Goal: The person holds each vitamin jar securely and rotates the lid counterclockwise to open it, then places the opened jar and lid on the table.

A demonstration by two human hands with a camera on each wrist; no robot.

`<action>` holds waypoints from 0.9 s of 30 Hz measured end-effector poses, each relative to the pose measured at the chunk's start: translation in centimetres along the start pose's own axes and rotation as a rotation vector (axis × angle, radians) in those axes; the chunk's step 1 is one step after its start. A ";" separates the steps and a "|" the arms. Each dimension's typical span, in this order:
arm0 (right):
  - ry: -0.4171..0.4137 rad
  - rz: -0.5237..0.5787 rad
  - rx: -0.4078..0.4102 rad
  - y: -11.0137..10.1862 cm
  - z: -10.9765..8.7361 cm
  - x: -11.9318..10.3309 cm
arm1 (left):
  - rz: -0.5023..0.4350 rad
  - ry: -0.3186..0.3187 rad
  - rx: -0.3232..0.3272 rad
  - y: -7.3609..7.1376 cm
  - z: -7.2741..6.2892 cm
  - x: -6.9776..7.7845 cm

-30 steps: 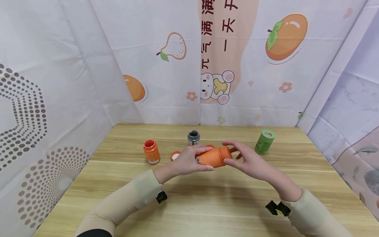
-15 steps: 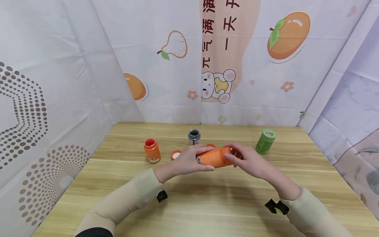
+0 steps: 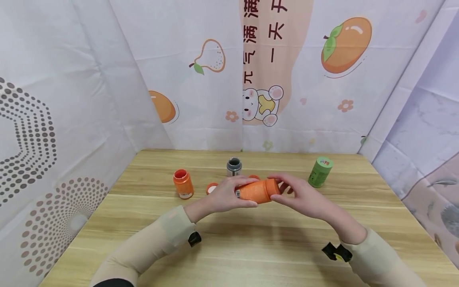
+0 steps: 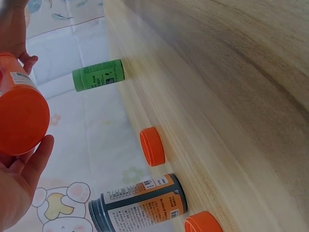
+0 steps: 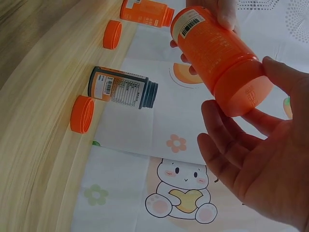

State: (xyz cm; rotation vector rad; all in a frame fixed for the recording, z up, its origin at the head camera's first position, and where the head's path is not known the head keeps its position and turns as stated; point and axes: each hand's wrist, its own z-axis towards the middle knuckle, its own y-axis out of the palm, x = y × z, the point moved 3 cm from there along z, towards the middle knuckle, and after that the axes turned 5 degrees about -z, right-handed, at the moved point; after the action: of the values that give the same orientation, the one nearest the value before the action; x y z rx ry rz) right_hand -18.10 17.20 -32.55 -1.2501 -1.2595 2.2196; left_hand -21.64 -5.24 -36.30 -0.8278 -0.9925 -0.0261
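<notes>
My left hand grips the body of an orange plastic bottle, held tilted on its side above the table, cap end toward the right. At that end, the thumb and fingers of my right hand pinch around the orange cap. In the right wrist view the thumb lies at the cap's upper edge and the fingers curl beneath it. The left wrist view shows the bottle's round base with left fingertips against it.
An uncapped orange bottle stands at left. Behind my left hand is an uncapped dark grey bottle, with loose orange caps near it. A green canister stands at back right, before the printed curtain.
My right hand's fingers were spread apart around the cap, then closed and turned on it, and now hold it in a slightly wider grip. The left hand stays steady on the bottle.
</notes>
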 end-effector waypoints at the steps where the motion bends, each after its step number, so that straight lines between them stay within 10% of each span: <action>1: -0.019 -0.004 0.006 0.0 0.0 0.0 | 0.001 -0.002 0.000 0.0 0.0 -0.1; 27: 0.099 0.024 0.023 0.3 0.5 0.7 | -0.012 -0.013 -0.007 0.2 0.1 -0.3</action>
State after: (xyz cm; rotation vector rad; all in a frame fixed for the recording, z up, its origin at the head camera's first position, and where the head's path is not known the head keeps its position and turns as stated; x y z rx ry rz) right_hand -18.88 17.18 -33.09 -1.3556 -1.1843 2.1535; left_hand -21.81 -5.19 -36.64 -0.8292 -1.0101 -0.0342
